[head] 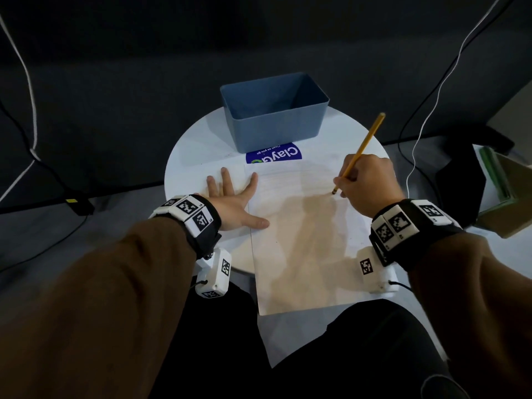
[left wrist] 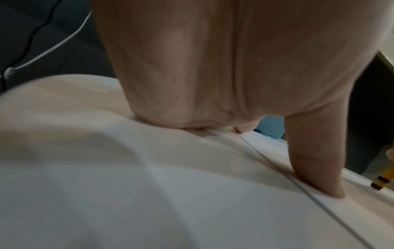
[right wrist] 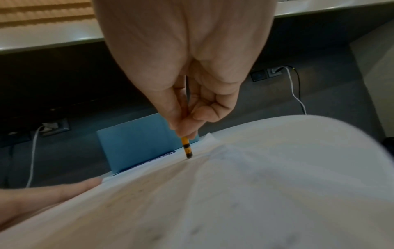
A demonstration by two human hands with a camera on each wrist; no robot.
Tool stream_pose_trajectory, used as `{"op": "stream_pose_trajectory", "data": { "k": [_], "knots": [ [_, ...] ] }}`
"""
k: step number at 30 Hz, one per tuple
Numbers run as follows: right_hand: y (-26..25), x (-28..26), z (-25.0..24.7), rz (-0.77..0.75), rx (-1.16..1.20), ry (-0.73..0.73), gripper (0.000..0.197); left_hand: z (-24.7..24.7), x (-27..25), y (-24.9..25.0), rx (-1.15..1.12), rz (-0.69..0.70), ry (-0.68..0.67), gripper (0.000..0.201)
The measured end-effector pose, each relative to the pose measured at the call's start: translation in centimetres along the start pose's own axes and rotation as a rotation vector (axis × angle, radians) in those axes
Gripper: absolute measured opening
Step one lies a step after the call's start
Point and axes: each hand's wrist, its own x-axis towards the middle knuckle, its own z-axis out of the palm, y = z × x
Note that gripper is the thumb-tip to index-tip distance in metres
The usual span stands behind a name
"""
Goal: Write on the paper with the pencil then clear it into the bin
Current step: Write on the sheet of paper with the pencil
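Head view: sleeves (head: 86, 298) nearest; left hand (head: 233, 200) flat, released, pressing paper (head: 302, 254) on worktop (head: 190, 151); right hand (head: 368, 182) grasps pencil (head: 362, 151), tip on paper. Bin (head: 276, 128) behind. Left wrist: thumb (left wrist: 315, 160) on sheet. Right wrist: fingers (right wrist: 177, 107) pinch pencil.

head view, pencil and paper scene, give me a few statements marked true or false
1. The right hand grips the pencil with its tip on the paper. True.
2. The left hand is lifted off the table. False: it lies flat, thumb on the paper's edge.
3. The bin stands beyond the paper. True.
4. The paper is crumpled inside the bin. False: it lies flat on the table.
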Motion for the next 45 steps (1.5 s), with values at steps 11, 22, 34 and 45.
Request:
{"op": "stream_pose_trajectory", "data": {
  "k": [11,22,34,45],
  "knots": [
    [0.4,0.2,-0.1,0.004,-0.012,0.006,0.021,0.0,-0.1,0.0,0.005,0.000,0.008,0.111],
    [0.7,0.0,-0.6,0.003,-0.030,0.003,0.022,0.1,0.1,-0.1,0.010,-0.006,0.012,0.112],
    [-1.1,0.0,1.2,-0.016,0.050,-0.010,0.016,0.1,0.0,-0.1,0.013,-0.008,0.010,0.112],
    [-2.2,-0.4,0.8,0.002,0.085,0.018,0.015,0.1,0.1,-0.2,-0.004,0.001,0.008,0.112]
  ]
}}
